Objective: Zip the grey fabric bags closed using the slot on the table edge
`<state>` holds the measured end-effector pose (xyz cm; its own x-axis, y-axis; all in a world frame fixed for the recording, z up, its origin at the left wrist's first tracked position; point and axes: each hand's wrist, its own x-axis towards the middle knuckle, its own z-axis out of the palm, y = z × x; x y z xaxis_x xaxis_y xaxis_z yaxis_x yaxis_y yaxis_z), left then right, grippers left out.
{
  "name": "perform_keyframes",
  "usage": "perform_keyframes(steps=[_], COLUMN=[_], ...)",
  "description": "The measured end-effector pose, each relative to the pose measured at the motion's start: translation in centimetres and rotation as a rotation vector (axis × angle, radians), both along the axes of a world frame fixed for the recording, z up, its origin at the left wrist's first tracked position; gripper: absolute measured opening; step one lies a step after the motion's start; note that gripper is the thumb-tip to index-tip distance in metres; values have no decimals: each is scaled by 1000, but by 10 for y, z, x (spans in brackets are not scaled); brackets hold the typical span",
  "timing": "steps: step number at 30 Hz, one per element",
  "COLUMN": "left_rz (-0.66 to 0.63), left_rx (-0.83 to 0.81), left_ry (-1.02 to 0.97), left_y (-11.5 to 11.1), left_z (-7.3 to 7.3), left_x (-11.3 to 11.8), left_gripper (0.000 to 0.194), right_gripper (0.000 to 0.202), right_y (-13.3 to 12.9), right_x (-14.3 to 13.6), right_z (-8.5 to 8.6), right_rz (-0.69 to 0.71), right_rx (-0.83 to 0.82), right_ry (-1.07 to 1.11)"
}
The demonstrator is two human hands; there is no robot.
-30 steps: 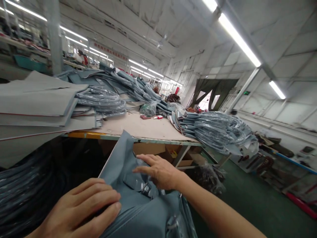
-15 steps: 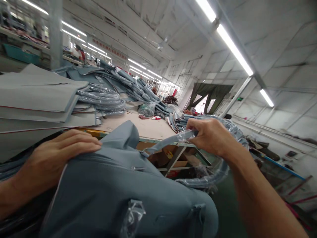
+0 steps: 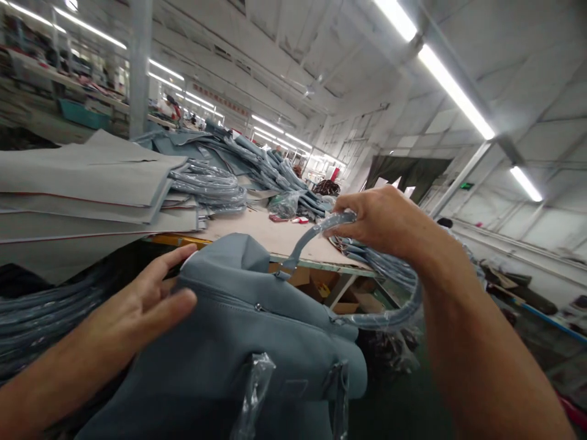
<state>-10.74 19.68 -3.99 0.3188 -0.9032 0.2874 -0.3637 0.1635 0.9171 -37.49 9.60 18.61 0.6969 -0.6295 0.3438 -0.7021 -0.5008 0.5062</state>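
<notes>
My left grip (image 3: 140, 305): newly spread, beside the blue-grey bag (image 3: 229, 342). My right grip (image 3: 387, 223): pinching its plastic-wrapped handle (image 3: 312, 233), now seemingly my main hold.

Here's the handbag (image 3: 275, 342) up front, right before the table (image 3: 257, 235). On the table's left side sits the panel stack (image 3: 82, 177), with a strap bundle (image 3: 211, 189) just beside it on the right. Behind that bundle, a heap of bag pieces (image 3: 257, 153) runs back and rightward, a plastic bag (image 3: 284, 205) in front of its right part. Cardboard boxes (image 3: 346, 302) lie beneath the table, and there's the pillar (image 3: 140, 67) behind the panels, a bin (image 3: 85, 113) left of it.
</notes>
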Motion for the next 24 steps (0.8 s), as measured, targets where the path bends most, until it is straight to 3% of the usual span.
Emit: perform_keyframes(steps=[3, 7, 9, 11, 13, 15, 18, 20, 21, 24], left_rz=[-90, -114, -97, -80, -56, -17, 71, 95, 99, 112], left_rx=[20, 42, 69, 104, 129, 144, 148, 146, 145, 135], left_ry=[292, 398, 426, 429, 404, 357, 244, 188, 164, 121], left_y=[4, -2, -2, 1, 5, 7, 5, 4, 4, 7], left_z=[10, 31, 39, 41, 35, 23, 1, -11, -15, -20], left_x=[-14, -4, 1, 0, -2, -1, 13, 24, 29, 36], left_gripper=[108, 113, 120, 122, 122, 126, 128, 121, 118, 109], right_gripper=[40, 37, 38, 36, 31, 32, 56, 70, 65, 19], right_y=[6, 5, -10, -38, -73, -107, -138, -137, -129, -85], right_x=[-5, -12, -8, 4, 24, 45, 70, 78, 79, 69], right_z=[27, 66, 74, 69, 51, 23, -28, -62, -77, -119], right_rz=[-25, -86, -114, -96, -46, -26, -40, -9, 16, 64], right_rx=[-85, -347, -494, -541, -466, -299, 52, 205, 245, 317], right_ry=[16, -43, -107, -167, -224, -283, -266, -223, -219, -268])
